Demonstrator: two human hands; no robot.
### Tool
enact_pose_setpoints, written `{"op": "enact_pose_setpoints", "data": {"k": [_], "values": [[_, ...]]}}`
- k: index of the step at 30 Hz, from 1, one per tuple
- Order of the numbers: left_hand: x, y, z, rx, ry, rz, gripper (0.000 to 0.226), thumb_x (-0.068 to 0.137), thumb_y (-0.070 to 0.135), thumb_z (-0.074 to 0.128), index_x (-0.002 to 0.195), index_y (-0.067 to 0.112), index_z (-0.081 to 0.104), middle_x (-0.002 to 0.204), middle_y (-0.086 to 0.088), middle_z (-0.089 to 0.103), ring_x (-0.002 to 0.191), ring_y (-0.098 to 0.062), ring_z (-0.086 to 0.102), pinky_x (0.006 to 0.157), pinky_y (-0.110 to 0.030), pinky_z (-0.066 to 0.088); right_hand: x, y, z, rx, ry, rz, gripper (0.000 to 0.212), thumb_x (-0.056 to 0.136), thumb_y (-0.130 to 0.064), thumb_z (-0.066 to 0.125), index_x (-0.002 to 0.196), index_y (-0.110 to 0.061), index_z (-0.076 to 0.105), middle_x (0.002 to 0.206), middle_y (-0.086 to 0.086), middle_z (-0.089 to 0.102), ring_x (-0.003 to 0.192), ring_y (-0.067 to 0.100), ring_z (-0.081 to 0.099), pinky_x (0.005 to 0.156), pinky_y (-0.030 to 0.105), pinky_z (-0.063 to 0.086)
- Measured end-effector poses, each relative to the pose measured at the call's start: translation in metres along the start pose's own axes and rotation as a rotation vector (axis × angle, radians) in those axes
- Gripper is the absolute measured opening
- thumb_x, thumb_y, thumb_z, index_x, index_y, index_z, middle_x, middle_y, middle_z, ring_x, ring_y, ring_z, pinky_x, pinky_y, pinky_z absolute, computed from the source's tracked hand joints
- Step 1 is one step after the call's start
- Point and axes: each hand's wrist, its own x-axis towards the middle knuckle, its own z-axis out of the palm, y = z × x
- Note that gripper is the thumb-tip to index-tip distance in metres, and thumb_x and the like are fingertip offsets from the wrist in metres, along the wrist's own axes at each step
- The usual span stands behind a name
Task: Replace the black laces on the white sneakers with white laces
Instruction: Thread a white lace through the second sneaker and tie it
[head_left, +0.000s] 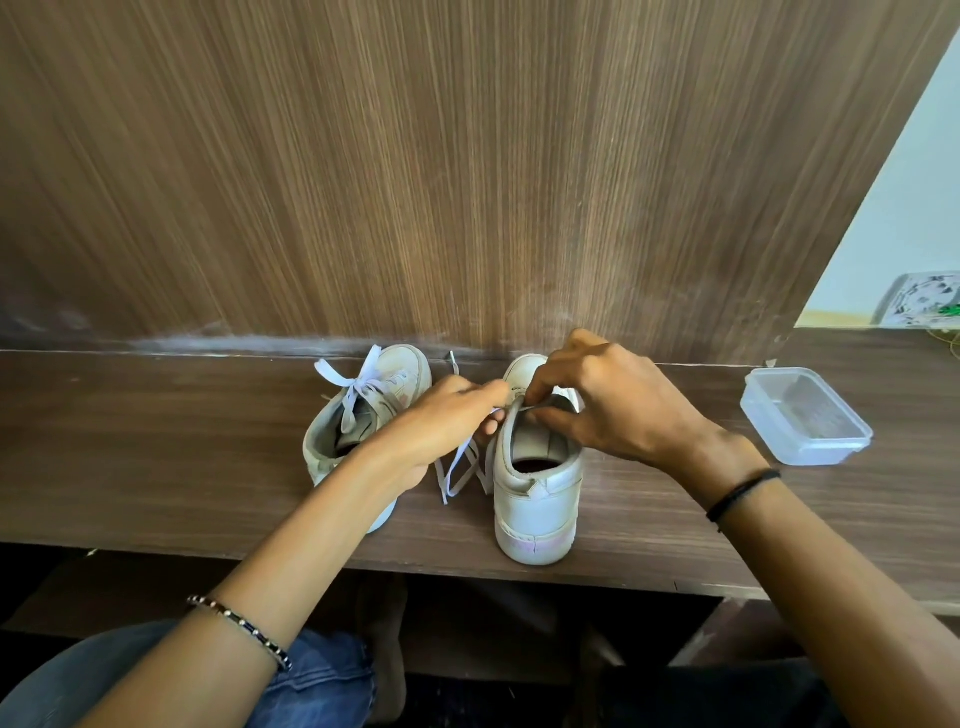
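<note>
Two white sneakers stand on a wooden shelf, heels toward me. The left sneaker (343, 431) carries a white lace tied in a bow (358, 387). The right sneaker (537, 488) has a white lace (460, 470) whose loose ends trail on the shelf between the shoes. My left hand (441, 421) pinches that lace beside the right shoe's tongue. My right hand (608, 400) is over the top of the same shoe, fingers pinching the lace at the upper eyelets. No black lace is visible.
A clear plastic container (805, 423), open with no lid, sits on the shelf (156, 457) to the right. A tall wooden panel (467, 182) rises right behind the shoes. My knees in jeans show below the shelf's front edge.
</note>
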Motion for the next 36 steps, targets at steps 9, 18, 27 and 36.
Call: {"op": "enact_pose_setpoints", "data": {"k": [9, 18, 27, 36], "values": [[0.0, 0.002, -0.004, -0.106, -0.006, -0.071, 0.031, 0.095, 0.026, 0.051, 0.067, 0.015, 0.057, 0.064, 0.002, 0.056, 0.056, -0.01, 0.05, 0.067, -0.022, 0.044, 0.001, -0.001, 0.002, -0.116, 0.047, 0.001, 0.029, 0.087, -0.048, 0.073, 0.11, -0.03, 0.071, 0.105, -0.013, 0.063, 0.11, 0.01, 0.052, 0.064, 0.033, 0.047], [-0.002, 0.001, -0.005, -0.144, -0.011, -0.051, 0.016, 0.093, 0.017, 0.053, 0.078, 0.013, 0.053, 0.068, 0.002, 0.047, 0.047, -0.009, 0.026, 0.042, -0.02, 0.019, 0.0, 0.009, 0.005, 0.009, -0.035, 0.128, 0.035, 0.083, -0.038, 0.078, 0.103, -0.026, 0.052, 0.102, -0.014, 0.053, 0.09, 0.013, 0.06, 0.065, 0.035, 0.05], [-0.005, -0.01, -0.016, 0.004, 0.008, 0.269, 0.01, 0.095, 0.017, 0.068, 0.101, 0.024, 0.073, 0.089, 0.007, 0.073, 0.07, 0.002, 0.063, 0.067, -0.014, 0.046, -0.001, 0.003, 0.005, -0.04, 0.042, -0.029, 0.018, 0.086, -0.031, 0.072, 0.103, -0.03, 0.065, 0.097, -0.024, 0.044, 0.103, 0.003, 0.046, 0.062, 0.03, 0.041], [0.0, -0.03, -0.018, 0.735, 0.32, 0.83, 0.021, 0.096, 0.027, 0.06, 0.109, 0.026, 0.076, 0.095, 0.013, 0.068, 0.078, -0.015, 0.062, 0.075, -0.032, 0.049, -0.001, 0.011, 0.006, 0.061, -0.023, -0.019, 0.021, 0.089, -0.042, 0.072, 0.107, -0.031, 0.074, 0.101, -0.019, 0.065, 0.107, 0.009, 0.049, 0.076, 0.044, 0.055]]}}
